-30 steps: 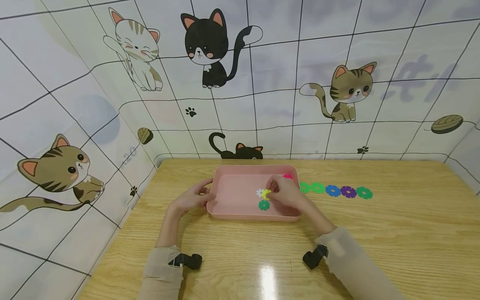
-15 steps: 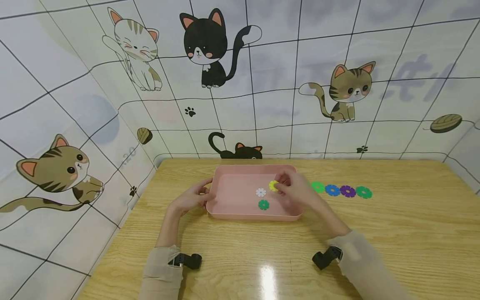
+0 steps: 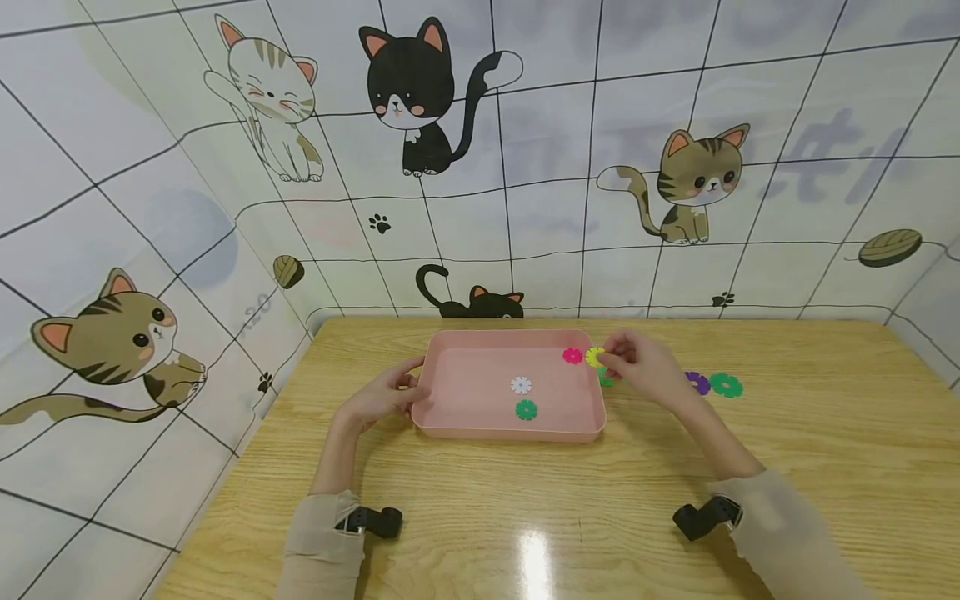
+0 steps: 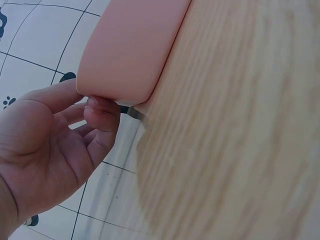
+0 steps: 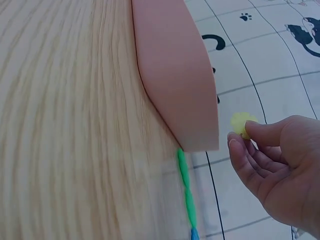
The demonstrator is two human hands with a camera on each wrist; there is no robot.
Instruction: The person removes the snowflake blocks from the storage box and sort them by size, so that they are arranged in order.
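My right hand point(image 3: 647, 368) pinches a yellow notched plastic disc point(image 3: 595, 357) between thumb and fingertips, raised at the right rim of the pink tray point(image 3: 465, 432). The right wrist view shows the same yellow disc point(image 5: 242, 123) beyond the tray's corner. At the tray's left end, my left hand point(image 3: 381, 394) grips the wall, its thumb and fingers at the rim in the left wrist view. Inside the tray lie a pink disc point(image 3: 573, 356), a white disc point(image 3: 521, 385) and a green disc point(image 3: 527, 410), apart from each other.
To the tray's right runs a row of discs on the wooden table point(image 3: 480, 492), partly behind my right hand. A purple disc point(image 3: 698, 382) and a green end disc point(image 3: 727, 385) show. A cat-patterned wall point(image 3: 555, 217) stands behind the table.
My right hand has lifted the yellow disc from beside the white one and carried it right and back to the tray's right rim. My left hand has stayed at the tray.
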